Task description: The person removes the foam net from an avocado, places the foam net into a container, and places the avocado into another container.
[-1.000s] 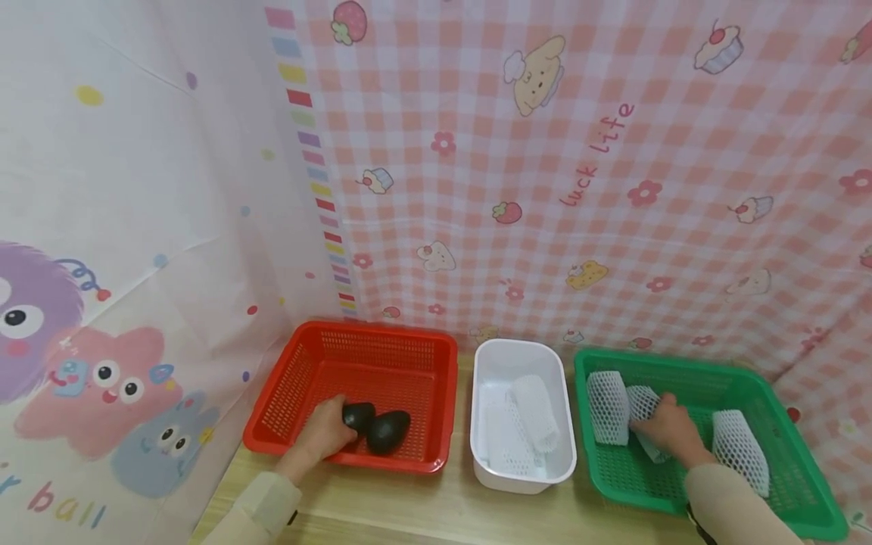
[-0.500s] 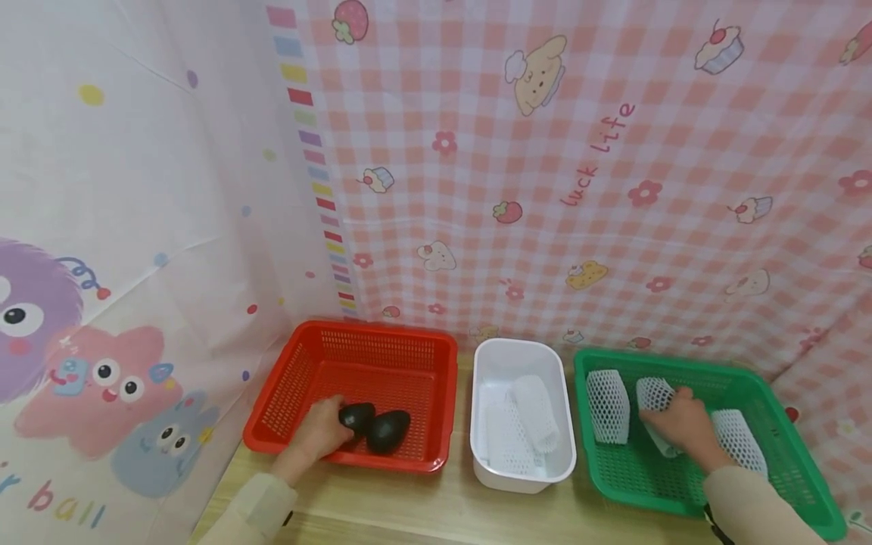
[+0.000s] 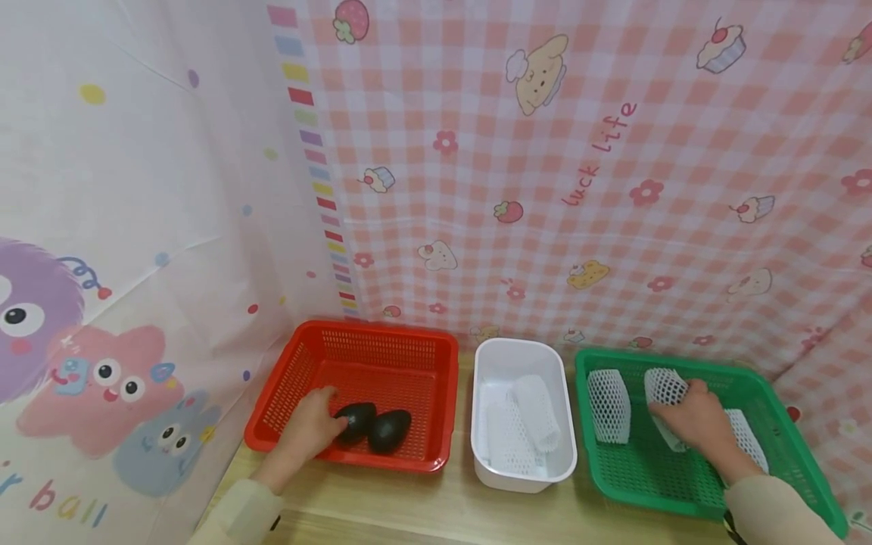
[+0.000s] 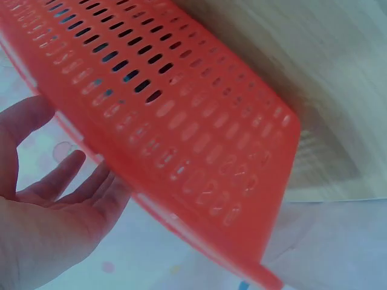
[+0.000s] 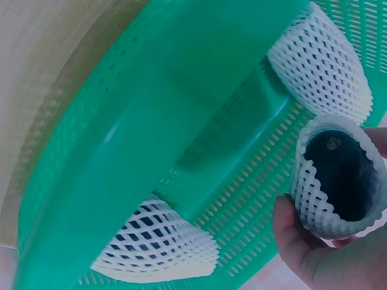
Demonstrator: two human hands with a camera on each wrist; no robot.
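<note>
Two dark avocados lie side by side in the red basket [image 3: 446, 393]. My left hand [image 3: 309, 431] is at the left avocado [image 3: 359, 421], thumb near its skin and fingers spread; contact is unclear. In the left wrist view, the left hand [image 4: 54, 211] shows parted fingers beside the basket wall [image 4: 199, 133], which hides the avocados. My right hand [image 3: 702, 424] grips an avocado in a white foam net [image 3: 662, 393] over the green basket [image 3: 633, 484]. In the right wrist view, the dark end of this avocado [image 5: 344, 175] shows through the net opening, with the right hand [image 5: 332, 257] around it.
A white bin [image 3: 524, 484] holding white foam nets [image 3: 534, 412] stands between the baskets. Netted pieces lie at the left [image 3: 609, 406] and right [image 3: 748, 439] of the green basket. A patterned cloth [image 3: 477, 182] hangs behind the wooden table [image 3: 381, 507].
My left hand has loosened around the left avocado and drawn slightly leftward, its fingers now spread. My right hand has shifted right and a little away from me with the netted avocado.
</note>
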